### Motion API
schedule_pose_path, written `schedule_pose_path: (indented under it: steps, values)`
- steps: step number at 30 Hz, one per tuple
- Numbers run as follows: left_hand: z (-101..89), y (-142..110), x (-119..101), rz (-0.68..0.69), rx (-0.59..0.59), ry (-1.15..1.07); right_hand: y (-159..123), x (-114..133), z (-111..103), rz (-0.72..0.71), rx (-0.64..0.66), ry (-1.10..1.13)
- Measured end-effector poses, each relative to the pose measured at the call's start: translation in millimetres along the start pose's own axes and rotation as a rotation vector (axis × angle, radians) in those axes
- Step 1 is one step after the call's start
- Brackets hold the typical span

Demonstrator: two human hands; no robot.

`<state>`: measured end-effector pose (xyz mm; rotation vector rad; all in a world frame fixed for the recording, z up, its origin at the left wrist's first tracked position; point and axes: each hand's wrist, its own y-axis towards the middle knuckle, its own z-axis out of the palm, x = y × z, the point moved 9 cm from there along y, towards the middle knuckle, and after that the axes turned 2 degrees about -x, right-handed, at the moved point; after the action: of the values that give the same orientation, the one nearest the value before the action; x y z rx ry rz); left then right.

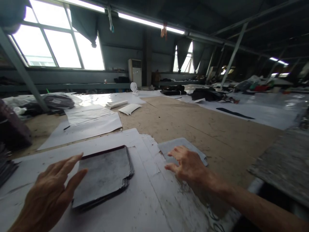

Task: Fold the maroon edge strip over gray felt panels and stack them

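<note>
A neat stack of grey cut fabric pieces (102,177) with dark edges and a notched right corner lies on white paper in front of me. My left hand (48,190) is at the stack's left side, fingers stretched out and thumb apart, holding nothing. Whether its fingertips touch the stack I cannot tell. To the right, my right hand (184,161) hovers over or rests on a pale blue-grey piece (195,149), which it partly covers. Its fingers are spread and slightly bent, with nothing visible between them.
Scissors (216,222) lie near the front edge, below my right forearm. White paper sheets (96,129) and cream card pieces (129,109) lie farther back on the brown tabletop (169,119). A small white fan (134,87) stands beyond. A slanted post (24,71) rises at left.
</note>
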<state>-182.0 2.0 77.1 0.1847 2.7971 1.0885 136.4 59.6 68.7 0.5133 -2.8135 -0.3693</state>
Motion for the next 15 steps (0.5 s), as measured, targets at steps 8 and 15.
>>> schedule_pose_path:
  steps: [8, 15]
  values:
    - [3.2, -47, -145, 0.480, 0.072, -0.337, -29, -34, 10, -0.042, -0.038, -0.014]
    - [-2.3, -62, -168, 0.482, 0.020, -0.577, -25, -36, 6, -0.071, -0.066, -0.005]
